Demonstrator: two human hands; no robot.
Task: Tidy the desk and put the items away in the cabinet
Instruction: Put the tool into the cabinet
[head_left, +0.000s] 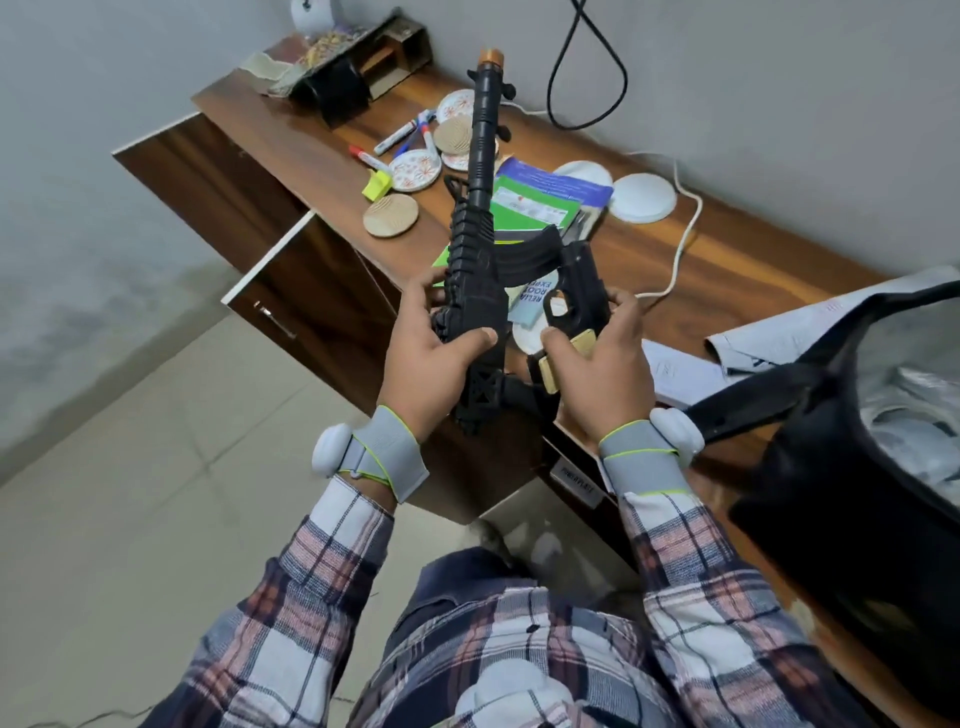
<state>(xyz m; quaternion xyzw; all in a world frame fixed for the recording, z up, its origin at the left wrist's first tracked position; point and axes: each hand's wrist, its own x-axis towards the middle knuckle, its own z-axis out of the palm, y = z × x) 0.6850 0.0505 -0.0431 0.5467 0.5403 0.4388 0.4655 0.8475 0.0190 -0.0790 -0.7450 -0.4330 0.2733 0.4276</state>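
- Black plastic toy rifle (475, 244), long and ribbed, with an orange-brown cap at its muzzle, is held above the desk's front edge with the barrel pointing away from the person.
- The left hand (431, 358) grips the rifle's body near the stock, fingers wrapped round the far side and thumb pressed across the near side.
- The right hand (602, 364) holds a black toy pistol (582, 280) with gold-coloured trim just beside the rifle, with the thumb on its grip and the fingers curled behind it.
- Both wrists wear grey elastic bands edged in lime, each with a smooth white pod; the sleeves are plaid.
- Directly under the two toys lie a green booklet (530, 208) and a blue booklet (561, 184), partly hidden by the rifle and its curved magazine.
- The glossy dark-wood desk (727, 260) also carries plain white round discs (641, 198), a ribbed beige round coaster (390, 215), flower-patterned round coasters (414, 171), several white marker pens (400, 136) and a small yellow-green block (376, 184).
- A white cable (680, 244) snakes along the desk near the wall; a black cable (587, 67) loops down the wall.
- At the far corner stands a dark desk organiser (358, 67).
- At the right, a black bag (857, 467) sits on the desk beside loose printed papers (779, 332).
- Below the desktop, a white-edged wood-grain cabinet door (311, 291) stands ajar over the pale tiled floor.
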